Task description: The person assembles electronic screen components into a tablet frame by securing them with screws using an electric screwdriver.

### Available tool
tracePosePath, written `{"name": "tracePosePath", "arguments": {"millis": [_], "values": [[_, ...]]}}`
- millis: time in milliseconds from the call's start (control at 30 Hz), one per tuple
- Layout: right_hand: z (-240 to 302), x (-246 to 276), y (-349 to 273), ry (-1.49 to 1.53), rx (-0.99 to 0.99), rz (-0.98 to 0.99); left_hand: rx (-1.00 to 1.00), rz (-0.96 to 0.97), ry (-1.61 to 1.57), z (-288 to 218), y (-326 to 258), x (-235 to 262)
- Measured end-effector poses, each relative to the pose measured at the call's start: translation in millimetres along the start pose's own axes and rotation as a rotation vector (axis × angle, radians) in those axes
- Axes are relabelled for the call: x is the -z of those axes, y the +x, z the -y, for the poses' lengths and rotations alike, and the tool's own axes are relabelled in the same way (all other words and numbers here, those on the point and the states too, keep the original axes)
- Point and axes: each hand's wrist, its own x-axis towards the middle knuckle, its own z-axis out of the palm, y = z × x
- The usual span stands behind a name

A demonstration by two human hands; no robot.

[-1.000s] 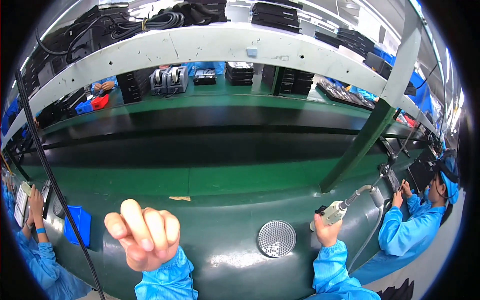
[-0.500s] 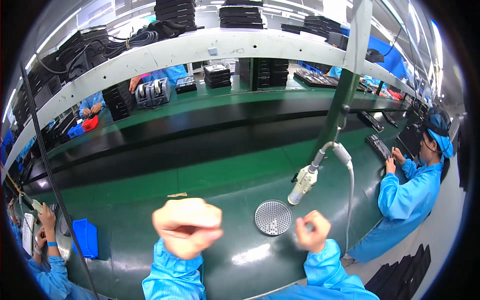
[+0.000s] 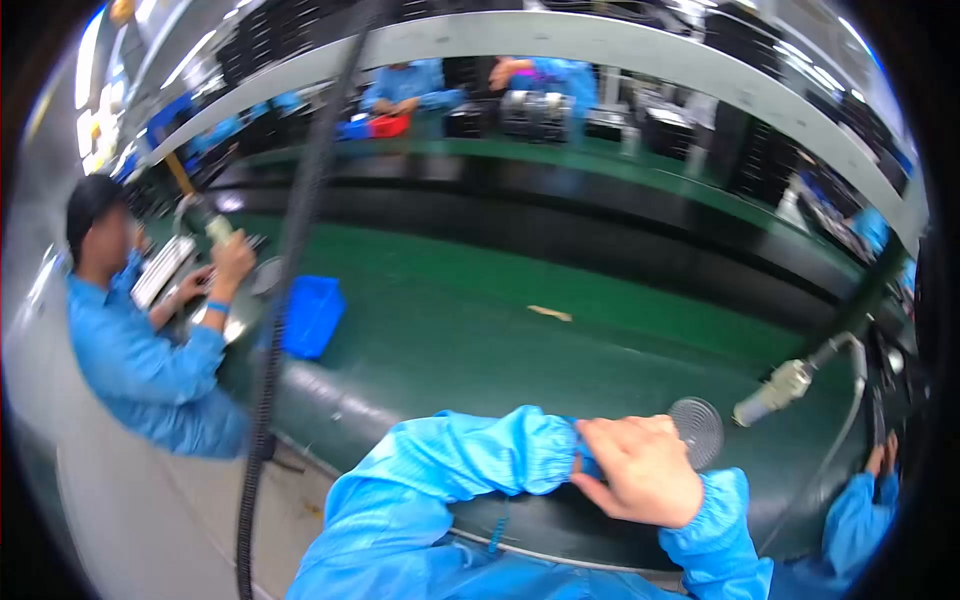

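Observation:
My left forearm, in a blue sleeve (image 3: 530,455), reaches across to the right. A blue wristband (image 3: 590,460) shows at its cuff. My right hand (image 3: 645,475) lies over the left wrist, thumb below and fingers above, closed around the wristband. Behind it my left hand is mostly hidden, so its fingers cannot be made out. Just beyond the hands, a round grey dish with a pitted surface (image 3: 697,432) rests on the green table. To its right hangs a pale handheld electric screwdriver (image 3: 775,392), tilted, with its tip toward the dish.
A blue bin (image 3: 313,318) stands at the left on the green table (image 3: 440,340). Before it runs a dark hanging cable (image 3: 285,300). A co-worker (image 3: 150,330) sits at left holding a tool; another's sleeve (image 3: 860,520) shows at right. A black conveyor strip (image 3: 520,205) crosses behind.
The view has swung left, so the dish and screwdriver now appear farther right. My hands, apart before, have come together, the right one closing on the left wrist.

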Motion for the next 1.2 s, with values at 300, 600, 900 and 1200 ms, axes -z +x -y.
{"name": "tracePosePath", "arguments": {"millis": [300, 600, 900, 1200], "values": [[-2.5, -33.6, 9.9, 0.288, 0.27, -0.061, 0.115, -0.074, -0.022, -10.0, -13.3, 22.8], [-23.4, -19.4, 2.3, 0.269, -0.032, -0.008, 0.024, -0.128, -0.103, -9.0, 17.2, 20.3], [-30.8, -16.9, 4.7, 0.192, 0.12, -0.019, -0.066, -0.189, -0.195, -22.2, 45.3, -1.8], [-38.7, -13.2, 3.4, 0.279, 0.103, -0.033, -0.099, -0.236, -0.281, -24.3, 48.7, 9.8]]}}
